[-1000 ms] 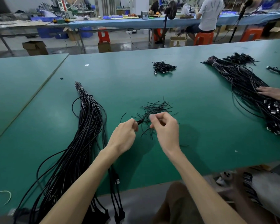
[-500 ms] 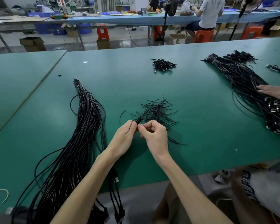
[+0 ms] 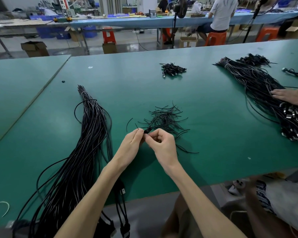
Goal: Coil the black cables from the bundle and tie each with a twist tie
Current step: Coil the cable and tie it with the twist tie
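Head view: your left hand [image 3: 132, 146] and right hand [image 3: 163, 146] meet above the green table [image 3: 213, 134], fingertips touching each other. Both hands are closed in a pinch on one thin black twist tie [image 3: 147, 130]. A short end of it sticks up and to the left, past your left fingertips. Your right fingers are curled, thumb against forefinger. Whether anything else sits in the pinch cannot be told.

The loose pile of twist ties [image 3: 165, 118] lies just beyond your hands, with a few strands trailing out to the right of your right hand.

The bundle of black cables [image 3: 88, 143] lies to your left, tied near its far tip. It fans out toward you and hangs over the near table edge, connectors down. Your left forearm crosses above its near part.

A small heap of coiled cables [image 3: 173, 69] lies farther back, well apart from your hands. At the right, a second bundle [image 3: 255, 83] lies under another person's flat hand [image 3: 287, 96].
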